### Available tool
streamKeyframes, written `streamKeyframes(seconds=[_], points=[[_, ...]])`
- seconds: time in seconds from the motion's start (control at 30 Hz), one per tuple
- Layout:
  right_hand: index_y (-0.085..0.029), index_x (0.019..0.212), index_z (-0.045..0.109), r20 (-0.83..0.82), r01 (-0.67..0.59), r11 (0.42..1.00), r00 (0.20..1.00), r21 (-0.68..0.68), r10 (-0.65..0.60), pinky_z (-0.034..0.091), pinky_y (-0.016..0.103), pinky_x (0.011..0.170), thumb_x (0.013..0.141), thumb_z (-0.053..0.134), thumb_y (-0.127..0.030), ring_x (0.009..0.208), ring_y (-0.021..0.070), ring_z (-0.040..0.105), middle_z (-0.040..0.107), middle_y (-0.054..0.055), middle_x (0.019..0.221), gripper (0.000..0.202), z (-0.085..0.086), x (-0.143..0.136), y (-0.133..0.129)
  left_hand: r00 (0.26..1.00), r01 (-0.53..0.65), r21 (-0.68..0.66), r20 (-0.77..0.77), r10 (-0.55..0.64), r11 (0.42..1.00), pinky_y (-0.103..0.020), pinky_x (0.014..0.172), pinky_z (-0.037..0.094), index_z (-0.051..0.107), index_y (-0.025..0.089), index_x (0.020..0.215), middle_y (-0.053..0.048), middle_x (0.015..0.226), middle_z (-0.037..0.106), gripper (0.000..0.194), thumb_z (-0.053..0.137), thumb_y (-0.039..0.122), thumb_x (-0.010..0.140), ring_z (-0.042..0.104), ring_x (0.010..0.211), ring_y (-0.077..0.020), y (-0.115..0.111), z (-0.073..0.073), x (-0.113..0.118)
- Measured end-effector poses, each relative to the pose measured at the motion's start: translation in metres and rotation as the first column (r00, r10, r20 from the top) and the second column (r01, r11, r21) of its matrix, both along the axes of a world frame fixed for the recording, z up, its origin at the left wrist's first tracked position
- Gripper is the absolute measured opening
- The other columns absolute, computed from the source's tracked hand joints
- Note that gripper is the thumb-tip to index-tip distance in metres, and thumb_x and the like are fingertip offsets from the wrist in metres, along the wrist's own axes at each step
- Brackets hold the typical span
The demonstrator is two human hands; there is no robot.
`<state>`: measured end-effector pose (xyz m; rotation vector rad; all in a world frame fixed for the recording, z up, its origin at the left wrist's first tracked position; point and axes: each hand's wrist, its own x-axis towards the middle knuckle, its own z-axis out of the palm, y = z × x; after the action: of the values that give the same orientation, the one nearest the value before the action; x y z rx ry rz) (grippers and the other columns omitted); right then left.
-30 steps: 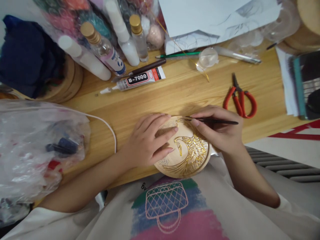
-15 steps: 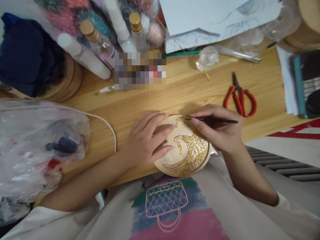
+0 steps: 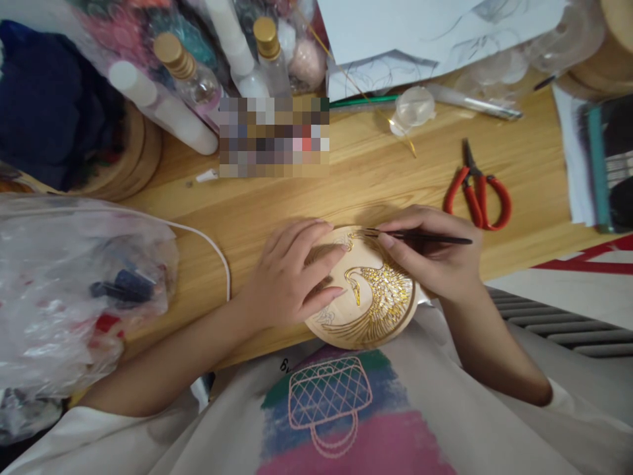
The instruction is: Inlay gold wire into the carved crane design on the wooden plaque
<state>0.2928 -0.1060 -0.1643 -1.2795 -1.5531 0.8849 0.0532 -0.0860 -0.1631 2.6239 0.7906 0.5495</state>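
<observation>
A round wooden disc (image 3: 366,340) lies at the table's front edge, its lower part over my lap. It bears a crane design (image 3: 388,290) outlined in gold wire, with several thin lines along the wing and tail. My left hand (image 3: 297,274) rests on the disc's left side, fingers spread and pressed lightly to its face. My right hand (image 3: 435,257) is closed around dark tweezers (image 3: 425,236), whose tips reach the disc's upper edge beside a small gold curl. Whether the tips grip any wire is too small to tell.
Red-handled pliers (image 3: 477,194) lie right of the disc. Behind are a small clear tub (image 3: 415,107), a loose gold wire (image 3: 403,135), paper sheets (image 3: 445,33) and several bottles (image 3: 198,86). A plastic bag (image 3: 49,277) and a white cable (image 3: 212,247) are at left.
Both hands and the disc stay nearly in place; the tweezers have shifted very slightly. The background has moved a little with the camera.
</observation>
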Motion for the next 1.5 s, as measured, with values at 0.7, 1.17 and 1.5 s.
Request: streamKeyframes(seconds=[0.7,1.17,1.5], points=[[-0.027,0.089,0.071,0.126,-0.311,0.936,0.948,0.168,0.292,0.053,0.033,0.066,0.08,0.069,-0.018,0.067,0.015,0.066,0.074,0.0,0.077,0.013,0.007,0.002,0.01,1.0,0.002,0.054,0.025,-0.003,0.999,-0.053,0.098,0.048,0.064,0.014,0.111,-0.018,0.125,0.056,0.032,0.054,0.038,0.092,0.053,0.119,-0.0331,0.0,0.003,0.0],[-0.025,0.095,0.07,0.145,-0.314,0.933,0.946,0.178,0.29,0.052,0.033,0.064,0.081,0.067,-0.014,0.07,0.0158,0.065,0.073,0.002,0.079,0.017,0.005,0.001,0.01,1.0,0.016,0.03,0.013,-0.017,0.999,-0.054,0.097,0.046,0.064,0.014,0.114,-0.019,0.127,0.055,0.034,0.053,0.037,0.093,0.051,0.12,-0.0334,0.0,0.002,0.0],[-0.018,0.093,0.07,0.124,-0.317,0.93,0.946,0.184,0.298,0.05,0.033,0.065,0.079,0.069,-0.009,0.071,0.0163,0.065,0.073,0.005,0.079,0.017,0.004,0.002,0.009,0.999,0.029,0.048,0.019,-0.03,0.998,-0.054,0.097,0.047,0.065,0.011,0.114,-0.021,0.125,0.054,0.034,0.054,0.035,0.093,0.052,0.118,-0.0345,0.001,0.003,0.001]])
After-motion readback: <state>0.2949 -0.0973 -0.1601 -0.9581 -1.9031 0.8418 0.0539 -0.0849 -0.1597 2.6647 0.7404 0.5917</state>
